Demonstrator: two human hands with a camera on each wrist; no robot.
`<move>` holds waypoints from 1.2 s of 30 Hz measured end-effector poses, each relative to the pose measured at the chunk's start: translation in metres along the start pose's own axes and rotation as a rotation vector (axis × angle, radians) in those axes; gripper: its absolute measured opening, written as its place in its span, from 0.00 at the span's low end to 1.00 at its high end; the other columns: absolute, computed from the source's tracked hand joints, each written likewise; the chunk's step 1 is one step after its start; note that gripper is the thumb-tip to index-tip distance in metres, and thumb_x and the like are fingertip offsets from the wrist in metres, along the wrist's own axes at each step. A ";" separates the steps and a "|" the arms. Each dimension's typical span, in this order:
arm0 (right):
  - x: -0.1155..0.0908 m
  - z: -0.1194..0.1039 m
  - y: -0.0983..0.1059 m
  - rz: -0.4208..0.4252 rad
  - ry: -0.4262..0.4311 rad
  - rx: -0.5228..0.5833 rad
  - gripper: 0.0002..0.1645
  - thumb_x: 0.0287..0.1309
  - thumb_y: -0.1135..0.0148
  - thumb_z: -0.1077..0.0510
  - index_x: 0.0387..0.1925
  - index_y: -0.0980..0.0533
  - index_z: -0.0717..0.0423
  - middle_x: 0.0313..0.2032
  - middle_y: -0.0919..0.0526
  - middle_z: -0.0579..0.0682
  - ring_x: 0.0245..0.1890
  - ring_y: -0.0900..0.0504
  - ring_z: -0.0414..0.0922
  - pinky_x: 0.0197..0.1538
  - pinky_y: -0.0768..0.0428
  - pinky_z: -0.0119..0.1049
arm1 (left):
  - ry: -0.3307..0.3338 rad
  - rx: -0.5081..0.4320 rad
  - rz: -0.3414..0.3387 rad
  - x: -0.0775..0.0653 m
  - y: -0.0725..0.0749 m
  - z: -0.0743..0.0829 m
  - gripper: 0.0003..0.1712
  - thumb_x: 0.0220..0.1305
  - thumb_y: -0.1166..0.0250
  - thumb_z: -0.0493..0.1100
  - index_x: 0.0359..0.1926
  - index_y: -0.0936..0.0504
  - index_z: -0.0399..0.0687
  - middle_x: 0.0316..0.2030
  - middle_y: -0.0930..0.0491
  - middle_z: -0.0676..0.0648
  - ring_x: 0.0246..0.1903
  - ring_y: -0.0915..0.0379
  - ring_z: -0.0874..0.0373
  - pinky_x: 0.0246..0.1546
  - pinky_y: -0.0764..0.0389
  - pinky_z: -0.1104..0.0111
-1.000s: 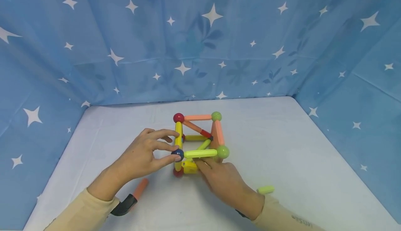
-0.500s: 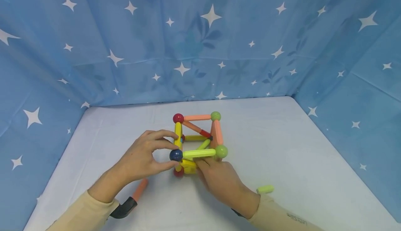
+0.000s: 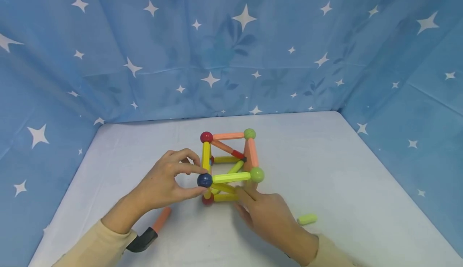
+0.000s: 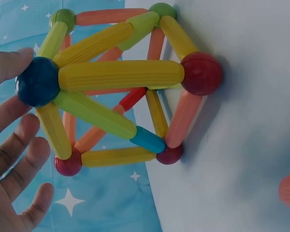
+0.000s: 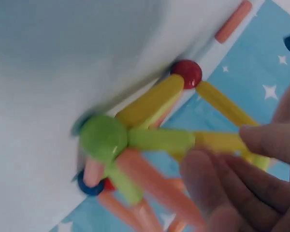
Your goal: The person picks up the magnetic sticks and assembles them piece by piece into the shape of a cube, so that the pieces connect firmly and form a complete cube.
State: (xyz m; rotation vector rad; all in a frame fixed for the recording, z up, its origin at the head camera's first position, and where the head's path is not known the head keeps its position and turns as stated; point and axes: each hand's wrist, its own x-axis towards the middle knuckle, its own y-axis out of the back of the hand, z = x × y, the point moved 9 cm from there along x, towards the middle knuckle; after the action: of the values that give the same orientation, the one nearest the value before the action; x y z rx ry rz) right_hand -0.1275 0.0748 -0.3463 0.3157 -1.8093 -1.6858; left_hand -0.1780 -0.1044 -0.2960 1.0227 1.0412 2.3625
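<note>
A cube-shaped frame of coloured magnetic rods and balls stands on the white table. My left hand (image 3: 159, 180) pinches the dark blue ball (image 3: 205, 180) at its near upper left corner between thumb and index finger; the other fingers are spread. From that ball a yellow rod (image 4: 94, 44) slants down, joined to a lime rod (image 5: 159, 138) that ends at a lower green ball (image 5: 104, 138). Close in front of this diagonal is my right hand (image 3: 273, 216), thumb and fingers apart and blurred. A lime rod (image 3: 231, 177) runs along the near top edge to a green ball (image 3: 257, 174).
One loose coral rod (image 3: 162, 218) lies beside the black band (image 3: 142, 241) on the left wrist. A short lime rod (image 3: 306, 218) lies right of the frame, close to the right forearm. A blue starry curtain (image 3: 231, 58) surrounds the table's back and sides.
My right hand has drawn back rightward from the frame's front, exposing the yellow rod, whose upper end now meets the blue ball. My left middle finger has lifted off the yellow top rod.
</note>
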 end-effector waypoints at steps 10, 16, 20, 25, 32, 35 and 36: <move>-0.011 0.077 -0.035 -0.252 -0.292 0.186 0.26 0.52 0.27 0.33 0.40 0.20 0.47 0.26 0.16 0.39 0.22 0.24 0.34 0.27 0.26 0.32 | 0.007 -0.026 -0.035 0.003 -0.004 -0.001 0.15 0.52 0.19 0.52 0.42 0.10 0.61 0.30 0.24 0.68 0.29 0.32 0.67 0.43 0.32 0.59; -0.004 0.083 -0.052 -0.209 -0.252 0.307 0.18 0.50 0.24 0.37 0.31 0.20 0.41 0.26 0.16 0.35 0.21 0.28 0.31 0.25 0.29 0.31 | 0.025 -0.036 -0.056 0.005 -0.008 0.001 0.16 0.52 0.19 0.53 0.42 0.10 0.62 0.30 0.25 0.68 0.29 0.33 0.69 0.43 0.33 0.60; -0.002 0.084 -0.053 -0.182 -0.237 0.293 0.14 0.53 0.25 0.37 0.27 0.17 0.39 0.21 0.19 0.33 0.17 0.33 0.31 0.21 0.32 0.30 | 0.037 -0.051 -0.052 0.006 -0.009 0.002 0.16 0.51 0.19 0.53 0.42 0.10 0.63 0.29 0.26 0.70 0.29 0.32 0.68 0.43 0.33 0.60; -0.001 0.083 -0.050 -0.182 -0.228 0.310 0.12 0.54 0.25 0.40 0.29 0.18 0.39 0.23 0.16 0.34 0.19 0.28 0.30 0.23 0.32 0.30 | 0.054 -0.073 -0.043 0.005 -0.010 0.001 0.17 0.49 0.18 0.51 0.42 0.10 0.63 0.28 0.27 0.69 0.29 0.31 0.66 0.41 0.33 0.61; -0.002 0.085 -0.051 -0.184 -0.232 0.362 0.12 0.54 0.24 0.44 0.33 0.20 0.41 0.27 0.13 0.36 0.25 0.21 0.32 0.27 0.28 0.30 | 0.071 -0.087 -0.064 0.004 -0.012 -0.001 0.18 0.50 0.18 0.52 0.43 0.11 0.65 0.28 0.28 0.70 0.30 0.30 0.66 0.42 0.34 0.61; -0.003 0.087 -0.053 -0.197 -0.247 0.391 0.13 0.53 0.23 0.45 0.35 0.20 0.41 0.27 0.13 0.35 0.26 0.20 0.32 0.28 0.26 0.30 | 0.080 -0.095 -0.077 0.003 -0.012 -0.002 0.18 0.50 0.18 0.52 0.43 0.11 0.67 0.28 0.27 0.70 0.30 0.30 0.67 0.43 0.33 0.60; -0.003 0.088 -0.054 -0.200 -0.251 0.400 0.14 0.53 0.22 0.46 0.35 0.20 0.41 0.27 0.13 0.35 0.27 0.19 0.32 0.29 0.26 0.30 | 0.082 -0.096 -0.080 0.003 -0.012 -0.002 0.18 0.50 0.18 0.52 0.44 0.12 0.67 0.28 0.27 0.70 0.30 0.30 0.67 0.43 0.33 0.60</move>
State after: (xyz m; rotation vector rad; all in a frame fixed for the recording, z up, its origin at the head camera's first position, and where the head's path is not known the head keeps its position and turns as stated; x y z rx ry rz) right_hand -0.1903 0.1396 -0.3968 0.4855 -2.3745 -1.5354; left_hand -0.1810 -0.0961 -0.3051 0.8404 0.9682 2.3816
